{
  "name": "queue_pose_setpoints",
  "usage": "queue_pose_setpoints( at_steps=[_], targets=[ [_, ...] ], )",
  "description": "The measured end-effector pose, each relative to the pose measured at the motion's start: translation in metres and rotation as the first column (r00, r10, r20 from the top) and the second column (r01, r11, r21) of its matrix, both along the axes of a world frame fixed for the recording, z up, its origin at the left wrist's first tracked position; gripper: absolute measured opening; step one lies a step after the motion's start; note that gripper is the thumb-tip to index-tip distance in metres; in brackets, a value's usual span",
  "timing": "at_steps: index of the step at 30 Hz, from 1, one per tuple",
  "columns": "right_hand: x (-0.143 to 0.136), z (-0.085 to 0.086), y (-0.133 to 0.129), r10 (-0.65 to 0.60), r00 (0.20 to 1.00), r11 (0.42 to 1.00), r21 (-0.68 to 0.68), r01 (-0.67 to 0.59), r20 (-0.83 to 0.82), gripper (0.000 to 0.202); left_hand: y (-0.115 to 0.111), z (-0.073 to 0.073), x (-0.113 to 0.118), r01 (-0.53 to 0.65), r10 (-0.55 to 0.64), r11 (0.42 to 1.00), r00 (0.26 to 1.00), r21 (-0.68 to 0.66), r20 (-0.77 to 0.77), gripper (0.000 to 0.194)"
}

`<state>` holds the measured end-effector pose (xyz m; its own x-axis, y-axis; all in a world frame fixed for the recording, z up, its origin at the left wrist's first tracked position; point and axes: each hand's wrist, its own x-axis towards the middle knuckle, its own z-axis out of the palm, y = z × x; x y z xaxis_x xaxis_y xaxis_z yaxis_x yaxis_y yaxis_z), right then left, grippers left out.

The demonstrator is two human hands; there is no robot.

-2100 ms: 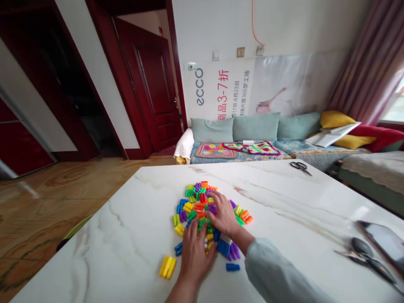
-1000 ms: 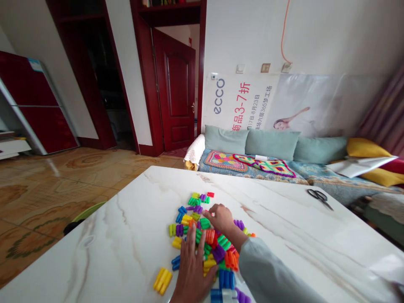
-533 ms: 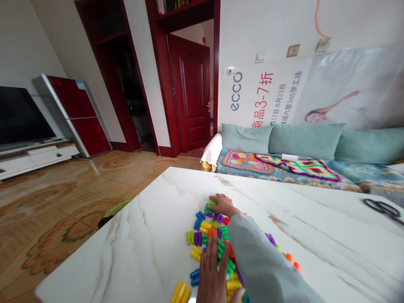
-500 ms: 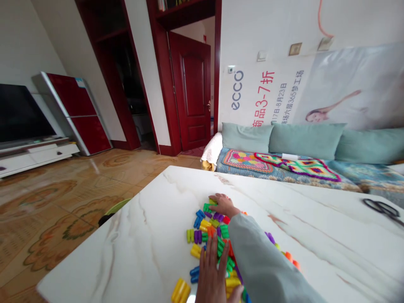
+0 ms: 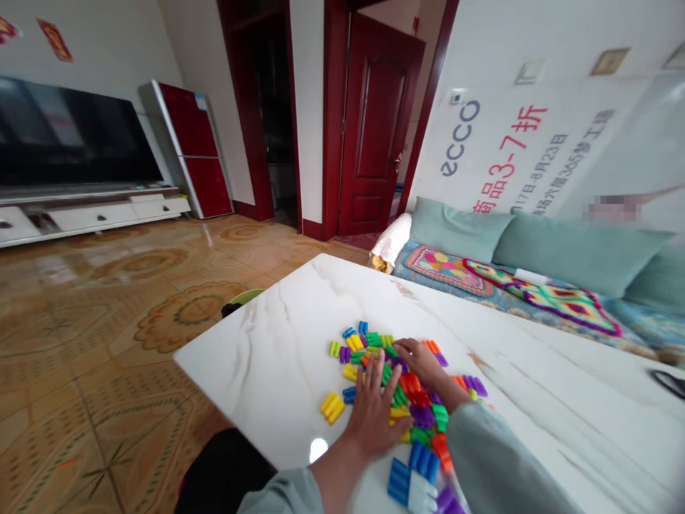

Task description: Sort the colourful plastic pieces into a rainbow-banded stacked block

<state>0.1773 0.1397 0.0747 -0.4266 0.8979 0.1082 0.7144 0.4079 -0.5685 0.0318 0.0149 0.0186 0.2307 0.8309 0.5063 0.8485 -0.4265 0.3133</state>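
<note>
Many small coloured plastic blocks with rounded ridges lie in a loose pile on a white marble-patterned table [image 5: 278, 343]. My left hand [image 5: 369, 410] rests flat over the near left side of the pile, fingers spread. Beside it are a yellow block [image 5: 332, 407] and a blue block [image 5: 349, 395]. On the far side of the pile, my right hand [image 5: 425, 365] reaches in with its fingers extended leftward over purple and green blocks. Red blocks [image 5: 413, 389] sit between the two hands. Some pieces are hidden beneath my palms and fingers.
Blue blocks [image 5: 411, 471] and a whitish piece [image 5: 422, 494] lie near the front edge. Orange and purple blocks [image 5: 471, 386] are scattered right of my right wrist. Black scissor-like handles [image 5: 668, 383] lie at the far right. A sofa [image 5: 444, 271] stands behind the table.
My head view has turned left. My right hand has drawn back from the far end of the pile, closer to my left hand, which still lies spread on the blocks.
</note>
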Motion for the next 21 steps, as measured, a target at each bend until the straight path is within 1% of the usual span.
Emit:
queue_pose_setpoints(
  at_steps=[2, 4, 6, 8, 9, 10, 11, 13, 14, 15, 16, 17, 19, 21],
  targets=[
    [-0.002, 0.006, -0.025, -0.014, 0.998, 1.0, 0.009, 0.014, -0.059, 0.042, 0.001, 0.0, 0.0, -0.009, 0.009, 1.0, 1.0, -0.003, 0.013, 0.087],
    [-0.004, 0.008, -0.052, -0.053, 0.994, 0.998, 0.027, 0.056, -0.1, 0.043, 0.002, -0.001, 0.001, -0.007, 0.007, 1.0, 1.0, -0.001, 0.022, 0.086],
    [-0.003, 0.005, -0.081, -0.105, 0.981, 0.993, 0.043, 0.113, -0.164, 0.042, 0.003, -0.002, 0.001, -0.009, 0.008, 1.0, 1.0, 0.006, 0.026, 0.083],
    [0.005, -0.002, -0.109, -0.178, 0.955, 0.97, 0.12, 0.211, -0.237, 0.041, 0.004, -0.002, 0.001, -0.019, 0.019, 1.0, 1.0, 0.019, 0.024, 0.078],
    [0.011, -0.008, -0.122, -0.237, 0.933, 0.941, 0.177, 0.29, -0.27, 0.041, 0.004, -0.002, 0.0, -0.024, 0.024, 0.999, 1.0, 0.029, 0.02, 0.076],
    [0.019, -0.015, -0.133, -0.31, 0.901, 0.894, 0.229, 0.385, -0.305, 0.041, 0.005, -0.002, 0.0, -0.026, 0.026, 0.999, 1.0, 0.042, 0.015, 0.074],
    [0.027, -0.024, -0.143, -0.399, 0.852, 0.828, 0.267, 0.493, -0.339, 0.043, 0.005, -0.002, -0.001, -0.026, 0.025, 0.998, 1.0, 0.057, 0.007, 0.072],
    [0.044, -0.045, -0.16, -0.59, 0.714, 0.664, 0.276, 0.695, -0.377, 0.053, 0.004, 0.0, -0.003, -0.024, 0.024, 0.996, 1.0, 0.087, -0.003, 0.067],
    [0.052, -0.055, -0.167, -0.668, 0.648, 0.597, 0.257, 0.76, -0.366, 0.06, 0.001, 0.002, -0.004, -0.026, 0.026, 0.995, 1.0, 0.1, -0.001, 0.064],
    [0.057, -0.066, -0.173, -0.727, 0.599, 0.551, 0.235, 0.801, -0.337, 0.068, -0.004, 0.003, -0.005, -0.025, 0.025, 0.994, 1.0, 0.109, 0.004, 0.061],
    [0.061, -0.075, -0.177, -0.765, 0.57, 0.528, 0.216, 0.821, -0.298, 0.074, -0.011, 0.005, -0.005, -0.018, 0.017, 0.993, 1.0, 0.115, 0.01, 0.058],
    [0.062, -0.083, -0.18, -0.789, 0.56, 0.525, 0.198, 0.828, -0.253, 0.077, -0.02, 0.006, -0.005, 0.009, -0.01, 0.994, 1.0, 0.112, 0.009, 0.057],
    [0.058, -0.091, -0.18, -0.81, 0.56, 0.536, 0.167, 0.827, -0.172, 0.078, -0.043, 0.006, -0.003, 0.125, -0.123, 0.989, 0.992, 0.075, -0.025, 0.06],
    [0.046, -0.092, -0.175, -0.816, 0.566, 0.551, 0.136, 0.823, -0.121, 0.075, -0.067, 0.002, 0.001, 0.269, -0.269, 0.963, 0.959, -0.007, -0.085, 0.071]
  ],
)
